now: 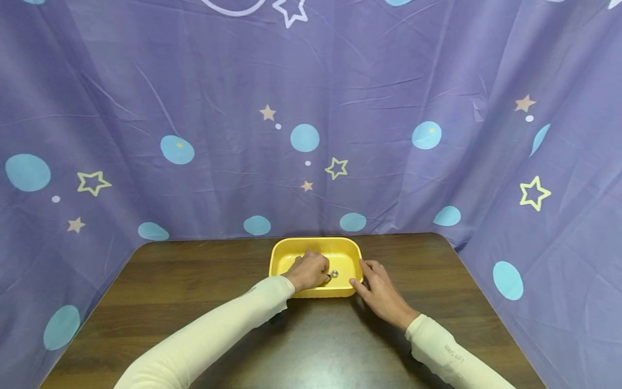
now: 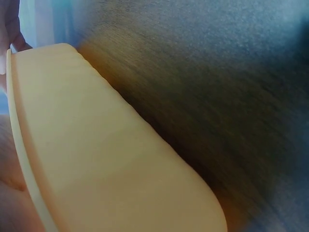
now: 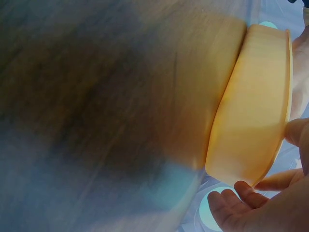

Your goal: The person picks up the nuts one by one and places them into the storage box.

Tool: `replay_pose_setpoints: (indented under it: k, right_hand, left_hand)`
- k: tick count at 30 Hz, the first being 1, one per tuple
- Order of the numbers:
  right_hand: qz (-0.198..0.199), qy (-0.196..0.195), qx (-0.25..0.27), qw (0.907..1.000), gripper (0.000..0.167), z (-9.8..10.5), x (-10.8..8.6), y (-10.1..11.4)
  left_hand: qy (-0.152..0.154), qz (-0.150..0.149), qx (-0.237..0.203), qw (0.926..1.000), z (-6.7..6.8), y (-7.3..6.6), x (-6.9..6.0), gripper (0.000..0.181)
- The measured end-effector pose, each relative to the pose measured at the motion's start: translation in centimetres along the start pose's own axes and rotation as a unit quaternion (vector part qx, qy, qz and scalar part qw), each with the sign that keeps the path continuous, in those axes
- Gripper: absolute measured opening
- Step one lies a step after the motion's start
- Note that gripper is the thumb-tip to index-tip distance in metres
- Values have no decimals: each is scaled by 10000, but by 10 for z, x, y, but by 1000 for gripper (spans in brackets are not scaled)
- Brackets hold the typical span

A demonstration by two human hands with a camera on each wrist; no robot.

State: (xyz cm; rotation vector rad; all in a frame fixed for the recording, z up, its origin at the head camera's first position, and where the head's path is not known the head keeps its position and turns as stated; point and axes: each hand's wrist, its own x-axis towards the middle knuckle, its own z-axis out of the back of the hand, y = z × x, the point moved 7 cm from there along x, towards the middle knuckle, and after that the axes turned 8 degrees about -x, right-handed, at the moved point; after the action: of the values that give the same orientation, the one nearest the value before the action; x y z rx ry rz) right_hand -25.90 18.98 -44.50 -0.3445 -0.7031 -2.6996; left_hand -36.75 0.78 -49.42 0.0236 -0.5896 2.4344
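Note:
A yellow plastic tub point(image 1: 347, 246) stands on the wooden table, close to its back edge. My left hand point(image 1: 309, 270) reaches down inside it with the fingers bent; the fingertips are mostly hidden, so what they hold does not show. Beside those fingers, on the tub floor, lies a small shiny metal piece point(image 1: 334, 274) that looks like a nut. A small dark bit also shows at the fingertips, too small to identify. My right hand point(image 1: 381, 292) holds the tub's right front corner, thumb point(image 3: 295, 130) at the rim and fingers along the outer side.
The dark wooden table point(image 1: 194, 281) extends to both sides and in front of the tub. Behind it hangs a purple curtain point(image 1: 218, 178) with stars and blue dots, close to the table's back edge and sides.

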Motion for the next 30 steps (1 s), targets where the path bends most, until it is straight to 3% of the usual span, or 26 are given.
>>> replay_pose_setpoints:
  k: [2,4,9,12,14,18,24,30]
  right_hand:
    - [-5,6,-19,10000,68,0,0,0]
    - [-12,34,-19,10000,69,-1,0,0]
    - [-18,92,-28,10000,69,-2,0,0]
    - [-36,105,-45,9999,69,-2,0,-1]
    - [-41,107,-43,9999,69,-2,0,-1]
    - [-10,97,-27,9999,68,-2,0,0]
    - [-12,67,-25,10000,68,-1,0,-1]
    - [10,31,-82,10000,68,0,0,0]
  left_hand:
    - [-60,-8,-70,10000,-2,5,0,28]
    - [-135,6,-11,9999,5,1,-4,25]
    - [-115,179,20,9998,42,-34,-26,28]
    - [-116,338,-122,9993,55,-44,-36,25]
    - [-280,233,-40,9993,52,-38,-37,22]
    - [-444,157,-27,9989,58,-38,-44,15]
    - [-335,450,-187,9982,71,-47,-57,35]
    - [-480,376,-391,9974,86,-54,-72,36]
